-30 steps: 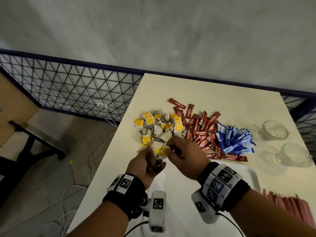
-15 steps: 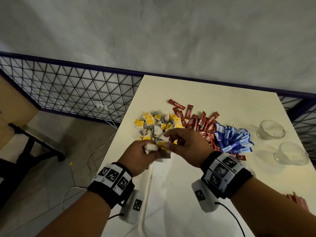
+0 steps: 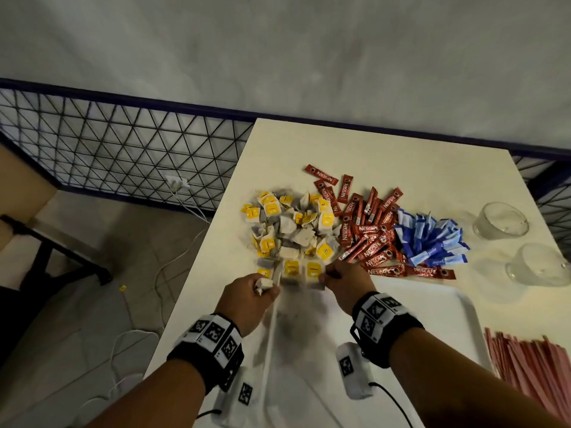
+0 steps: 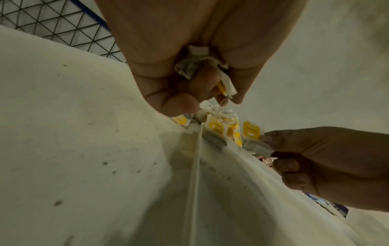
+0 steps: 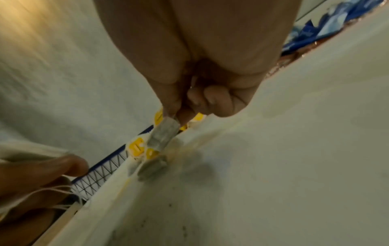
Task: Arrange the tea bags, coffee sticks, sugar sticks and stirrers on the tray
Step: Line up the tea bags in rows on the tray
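My left hand (image 3: 265,289) grips a small bunch of tea bags (image 4: 201,65) in its curled fingers, over the far left corner of the white tray (image 3: 445,307). My right hand (image 3: 324,278) pinches one yellow-tagged tea bag (image 3: 313,271) low at that corner, beside another tea bag (image 3: 291,269) lying there. In the right wrist view thumb and forefinger hold the pinched tea bag (image 5: 164,134) just above the tray. Beyond the tray lie the tea bag pile (image 3: 290,230), red coffee sticks (image 3: 367,239) and blue sugar sticks (image 3: 432,239). Pink stirrers (image 3: 531,366) lie right of the tray.
Two clear glasses (image 3: 500,220) (image 3: 540,264) stand at the table's right side. The table's left edge (image 3: 197,273) drops to a floor with white cables. A dark mesh fence (image 3: 123,149) runs behind the table.
Both hands were together near the middle, passing a tea bag. They have moved forward and apart, and my right hand has brought the tea bag down to the tray's far left corner.
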The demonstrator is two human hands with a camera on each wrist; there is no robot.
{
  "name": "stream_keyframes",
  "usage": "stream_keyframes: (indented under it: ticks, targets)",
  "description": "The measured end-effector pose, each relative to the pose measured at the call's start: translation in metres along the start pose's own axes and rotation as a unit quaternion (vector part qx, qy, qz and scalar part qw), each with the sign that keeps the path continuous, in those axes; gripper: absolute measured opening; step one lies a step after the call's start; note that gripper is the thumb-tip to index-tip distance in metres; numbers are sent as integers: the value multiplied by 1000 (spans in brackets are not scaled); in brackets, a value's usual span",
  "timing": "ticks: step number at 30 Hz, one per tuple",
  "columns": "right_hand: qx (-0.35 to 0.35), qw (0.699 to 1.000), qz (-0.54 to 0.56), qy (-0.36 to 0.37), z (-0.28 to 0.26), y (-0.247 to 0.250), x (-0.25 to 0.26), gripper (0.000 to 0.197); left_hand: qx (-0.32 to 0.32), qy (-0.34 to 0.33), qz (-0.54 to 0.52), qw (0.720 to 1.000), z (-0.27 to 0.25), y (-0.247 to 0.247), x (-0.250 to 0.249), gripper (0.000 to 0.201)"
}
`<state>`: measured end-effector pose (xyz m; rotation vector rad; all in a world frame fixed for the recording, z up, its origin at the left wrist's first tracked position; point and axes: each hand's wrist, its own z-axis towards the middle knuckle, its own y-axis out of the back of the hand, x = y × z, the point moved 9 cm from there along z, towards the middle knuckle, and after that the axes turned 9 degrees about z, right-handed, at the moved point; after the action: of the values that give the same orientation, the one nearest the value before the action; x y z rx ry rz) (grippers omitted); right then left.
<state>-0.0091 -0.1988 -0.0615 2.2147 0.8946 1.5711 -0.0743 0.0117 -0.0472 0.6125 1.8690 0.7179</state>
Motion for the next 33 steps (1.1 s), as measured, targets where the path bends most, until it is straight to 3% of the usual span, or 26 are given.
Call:
stream_keyframes:
  ticks: [6, 13, 20, 22, 23, 24, 25, 28, 29, 30, 33]
  targets:
    - [-45, 995, 47, -77, 8, -10, -18, 17, -2, 0, 29, 1000, 2, -7, 13, 8]
    - [-72, 993, 27, -87, 11, -12, -18, 11, 15, 12, 47, 999, 6, -16, 14, 20]
    - [-87, 990, 36, -104, 11, -14, -24, 13, 24, 6, 57, 998, 5, -14, 13, 17]
    - [-91, 990, 34, -103, 9, -10, -22, 16, 40, 20, 12, 999, 4, -17, 15, 15]
    - [-97, 991, 26, -90, 8, -5, -17, 19, 55, 43, -64, 996, 2, -20, 17, 16]
    - [-103, 992, 26, -64, 6, 0, -9, 22, 69, 73, -172, 980, -1, -23, 17, 17]
    - [-103, 993, 41, -27, 2, 5, 3, 21, 87, 113, -290, 946, -5, -27, 17, 18]
    - [-34, 991, 83, 103, -18, 6, 49, 9, 140, 216, -559, 788, -20, -37, 4, 23]
    - [3, 987, 73, 141, -27, 3, 63, 8, 150, 226, -597, 755, -22, -37, -2, 28]
    - [36, 982, 58, 177, -36, 0, 74, 8, 157, 226, -615, 739, -22, -36, -8, 31]
    - [68, 956, 17, 286, -58, 0, 100, 18, 161, 209, -621, 738, -25, -36, -24, 34]
